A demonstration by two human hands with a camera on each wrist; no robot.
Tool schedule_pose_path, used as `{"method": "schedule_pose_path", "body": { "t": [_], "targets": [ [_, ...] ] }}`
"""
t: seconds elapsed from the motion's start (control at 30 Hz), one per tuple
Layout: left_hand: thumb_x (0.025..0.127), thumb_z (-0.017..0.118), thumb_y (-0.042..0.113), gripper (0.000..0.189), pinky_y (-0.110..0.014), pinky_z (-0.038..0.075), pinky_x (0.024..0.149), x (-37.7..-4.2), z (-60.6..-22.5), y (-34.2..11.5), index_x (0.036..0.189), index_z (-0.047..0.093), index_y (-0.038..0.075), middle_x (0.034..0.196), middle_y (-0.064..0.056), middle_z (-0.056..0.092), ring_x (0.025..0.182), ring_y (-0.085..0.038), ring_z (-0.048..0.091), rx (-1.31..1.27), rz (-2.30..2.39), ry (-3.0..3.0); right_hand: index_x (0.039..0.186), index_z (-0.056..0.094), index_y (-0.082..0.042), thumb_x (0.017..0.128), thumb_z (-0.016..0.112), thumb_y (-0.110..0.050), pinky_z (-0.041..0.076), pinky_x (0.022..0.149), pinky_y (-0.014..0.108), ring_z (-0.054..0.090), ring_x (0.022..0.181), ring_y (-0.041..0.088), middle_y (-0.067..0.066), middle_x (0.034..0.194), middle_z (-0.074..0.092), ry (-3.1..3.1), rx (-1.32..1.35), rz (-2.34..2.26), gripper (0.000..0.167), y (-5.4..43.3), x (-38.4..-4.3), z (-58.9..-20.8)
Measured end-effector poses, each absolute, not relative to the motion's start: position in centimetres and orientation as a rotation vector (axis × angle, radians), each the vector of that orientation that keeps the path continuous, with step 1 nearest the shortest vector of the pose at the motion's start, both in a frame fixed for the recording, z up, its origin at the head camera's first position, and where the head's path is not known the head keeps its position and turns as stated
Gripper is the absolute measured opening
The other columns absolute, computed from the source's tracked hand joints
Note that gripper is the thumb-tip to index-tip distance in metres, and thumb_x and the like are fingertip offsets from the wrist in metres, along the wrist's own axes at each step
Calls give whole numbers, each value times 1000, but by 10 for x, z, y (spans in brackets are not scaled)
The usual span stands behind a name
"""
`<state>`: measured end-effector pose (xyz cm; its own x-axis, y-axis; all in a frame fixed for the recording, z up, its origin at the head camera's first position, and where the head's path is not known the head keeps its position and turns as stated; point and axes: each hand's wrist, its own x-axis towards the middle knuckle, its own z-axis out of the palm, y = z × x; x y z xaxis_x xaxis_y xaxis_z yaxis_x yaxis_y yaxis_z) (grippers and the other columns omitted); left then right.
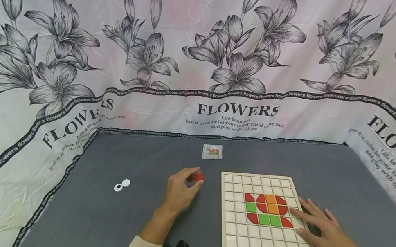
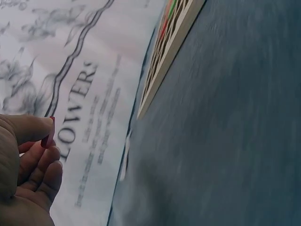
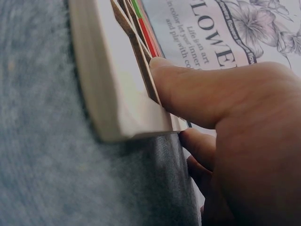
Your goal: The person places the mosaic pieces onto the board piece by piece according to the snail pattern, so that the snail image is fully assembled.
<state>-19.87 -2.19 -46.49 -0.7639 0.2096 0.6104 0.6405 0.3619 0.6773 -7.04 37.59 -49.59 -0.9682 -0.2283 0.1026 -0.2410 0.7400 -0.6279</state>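
Note:
My left hand (image 1: 181, 189) is left of the board and pinches a small red tile (image 1: 199, 177) between thumb and fingers. In the left wrist view the red tile (image 2: 48, 136) is seen edge-on at the fingertips. A square wooden grid board (image 1: 239, 233) lies tilted slightly on the table. Red, green and orange tiles fill cells around its middle and right, some with curved edges, such as a green tile (image 1: 264, 219) and an orange tile (image 1: 271, 199). My right hand (image 1: 324, 229) rests at the board's right edge, thumb and a finger on top, the others beside it.
Behind the board lies a small printed card (image 1: 212, 152) with a coloured grid pattern. Two small round white pieces (image 1: 125, 183) lie at the left, one with a black centre. Flower-printed cloth (image 1: 233, 111) bounds the grey tabletop (image 1: 94, 218) at the back and sides.

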Motion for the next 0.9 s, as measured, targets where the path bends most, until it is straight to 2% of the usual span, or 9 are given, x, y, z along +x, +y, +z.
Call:
{"method": "schedule_pose_path", "body": {
  "t": [0.17, 0.43, 0.53, 0.9],
  "targets": [
    [75, 80, -4, 34, -33, 52, 68, -196, -467, 0, 107, 70, -2, 89, -7, 67, 76, -19, 62, -798, -1411, -2177, 139, 54, -17, 94, 64, -21, -4, 98, 73, -2, 128, -20, -13, 152, 19, -2890, 416, 1050, 47, 376, -71, -498],
    [77, 78, -3, 33, -28, 52, 69, -197, -476, 28, 109, 68, -3, 91, -7, 66, 76, -17, 62, -864, -1507, -2195, 139, 54, -16, 94, 63, -21, -6, 98, 72, -1, 129, -19, 4, 156, 24, -2878, 416, 1077, 47, 376, -69, -497],
    [79, 76, -3, 33, -27, 52, 69, -196, -480, 40, 111, 67, -4, 91, -8, 65, 77, -17, 62, -901, -1546, -2211, 139, 55, -16, 94, 63, -21, -6, 98, 71, -1, 129, -19, 2, 156, 24, -2880, 416, 1083, 46, 377, -68, -497],
    [78, 75, -4, 31, -25, 51, 70, -194, -493, 63, 109, 68, -5, 93, -10, 66, 79, -20, 62, -973, -1520, -2290, 139, 55, -19, 93, 64, -19, -2, 98, 72, 0, 131, -18, -28, 150, 16, -2851, 446, 1033, 47, 376, -69, -497]
  ]
}}
